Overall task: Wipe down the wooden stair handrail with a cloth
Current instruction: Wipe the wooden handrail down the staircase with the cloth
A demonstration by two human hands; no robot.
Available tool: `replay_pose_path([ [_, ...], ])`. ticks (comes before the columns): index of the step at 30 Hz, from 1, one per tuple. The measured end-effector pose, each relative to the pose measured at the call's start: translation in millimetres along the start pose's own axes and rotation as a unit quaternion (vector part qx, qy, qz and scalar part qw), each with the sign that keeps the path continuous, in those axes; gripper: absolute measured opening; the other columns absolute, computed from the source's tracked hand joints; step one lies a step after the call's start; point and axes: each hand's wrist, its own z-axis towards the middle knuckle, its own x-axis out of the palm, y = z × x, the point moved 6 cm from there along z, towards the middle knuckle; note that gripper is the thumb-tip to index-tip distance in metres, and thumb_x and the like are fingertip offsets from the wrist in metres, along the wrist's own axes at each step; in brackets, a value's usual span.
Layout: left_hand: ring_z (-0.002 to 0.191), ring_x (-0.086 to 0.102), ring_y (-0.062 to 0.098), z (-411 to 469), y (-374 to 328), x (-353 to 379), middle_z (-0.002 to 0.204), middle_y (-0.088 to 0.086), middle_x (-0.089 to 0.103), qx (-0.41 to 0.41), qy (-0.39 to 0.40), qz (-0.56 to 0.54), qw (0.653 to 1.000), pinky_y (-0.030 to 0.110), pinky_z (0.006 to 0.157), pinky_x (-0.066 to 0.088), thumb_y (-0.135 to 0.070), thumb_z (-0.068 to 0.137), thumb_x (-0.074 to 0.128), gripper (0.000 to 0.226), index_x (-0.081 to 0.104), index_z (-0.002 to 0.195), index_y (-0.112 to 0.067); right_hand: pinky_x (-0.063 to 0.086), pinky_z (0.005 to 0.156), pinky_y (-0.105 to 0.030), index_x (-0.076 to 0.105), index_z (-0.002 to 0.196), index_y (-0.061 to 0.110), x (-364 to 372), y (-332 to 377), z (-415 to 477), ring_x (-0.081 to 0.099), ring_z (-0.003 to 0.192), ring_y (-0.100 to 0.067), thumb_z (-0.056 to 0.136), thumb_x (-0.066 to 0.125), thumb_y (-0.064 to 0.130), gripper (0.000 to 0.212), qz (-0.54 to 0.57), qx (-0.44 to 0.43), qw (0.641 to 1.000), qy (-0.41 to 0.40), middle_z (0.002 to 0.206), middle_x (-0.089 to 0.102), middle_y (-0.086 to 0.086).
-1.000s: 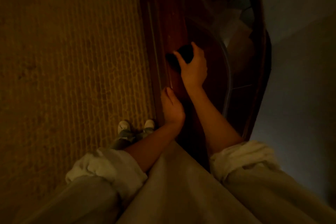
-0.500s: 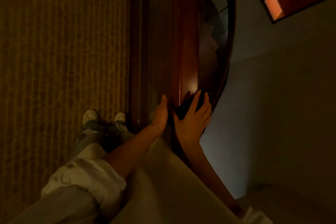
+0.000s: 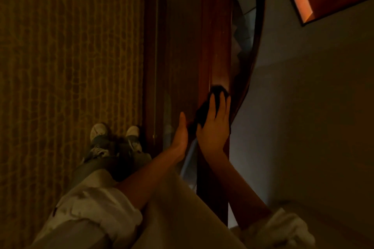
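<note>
The dark reddish wooden handrail runs up the middle of the dim head view. A dark cloth lies on its top. My right hand presses the cloth flat against the rail with straight, spread fingers. My left hand rests against the rail's left side just beside the cloth, fingers straight and together, holding nothing.
A woven yellowish carpet covers the floor at left, where my two shoes stand. A dark wooden baseboard runs beside the rail. To the right drops the stairwell with a grey wall and a lit wall opening.
My right hand has slid the cloth along the rail toward me and then a little forward again. The left hand has kept its place beside it. The camera view has shifted right.
</note>
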Motion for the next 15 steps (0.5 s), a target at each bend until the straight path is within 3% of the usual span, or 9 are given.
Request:
replay_pose_path([
  [4, 0.124, 0.051, 0.025, 11, -11, -10, 0.137, 0.010, 0.052, 0.004, -0.048, -0.015, 0.999, 0.039, 0.107, 0.038, -0.069, 0.093, 0.016, 0.078, 0.046, 0.139, -0.013, 0.039, 0.107, -0.045, 0.030, 0.151, 0.009, -2, 16, 70, 0.015, 0.146, -0.037, 0.076, 0.078, 0.015, 0.089, -0.003, 0.007, 0.999, -0.032, 0.158, 0.023, -0.016],
  [7, 0.120, 0.054, 0.022, 5, -24, -10, 0.131, 0.006, 0.058, 0.013, -0.046, -0.002, 0.999, 0.039, 0.108, 0.038, -0.068, 0.094, 0.013, 0.077, 0.051, 0.136, -0.015, 0.034, 0.109, -0.044, 0.034, 0.150, 0.011, -4, 5, 19, 0.013, 0.147, -0.034, 0.077, 0.076, 0.013, 0.084, 0.013, 0.021, 0.999, -0.048, 0.158, 0.022, -0.015],
  [10, 0.122, 0.053, 0.022, 0, -37, -7, 0.127, 0.006, 0.060, 0.030, -0.024, 0.013, 0.999, 0.040, 0.107, 0.038, -0.062, 0.096, 0.011, 0.076, 0.054, 0.132, -0.012, 0.042, 0.102, -0.049, 0.039, 0.145, 0.009, -2, 0, -27, 0.016, 0.144, -0.037, 0.072, 0.080, 0.010, 0.085, 0.015, 0.002, 0.999, -0.052, 0.155, 0.026, -0.018],
  [12, 0.122, 0.053, 0.021, 1, -43, -13, 0.126, 0.004, 0.059, 0.038, -0.039, 0.024, 0.998, 0.029, 0.095, 0.045, -0.056, 0.099, 0.011, 0.068, 0.057, 0.123, -0.012, 0.040, 0.102, -0.047, 0.039, 0.146, 0.010, 0, 4, 0, 0.017, 0.144, -0.038, 0.070, 0.081, 0.009, 0.087, 0.017, 0.003, 0.998, -0.054, 0.155, 0.027, -0.018],
  [15, 0.110, 0.054, 0.017, 7, -55, -28, 0.126, 0.007, 0.056, 0.043, -0.040, 0.023, 0.998, 0.016, 0.071, 0.049, -0.050, 0.101, 0.012, 0.067, 0.051, 0.132, -0.006, 0.047, 0.100, -0.052, 0.039, 0.147, 0.012, 3, 20, 87, 0.020, 0.144, -0.038, 0.072, 0.080, 0.011, 0.085, 0.018, 0.016, 0.998, -0.057, 0.155, 0.029, -0.016],
])
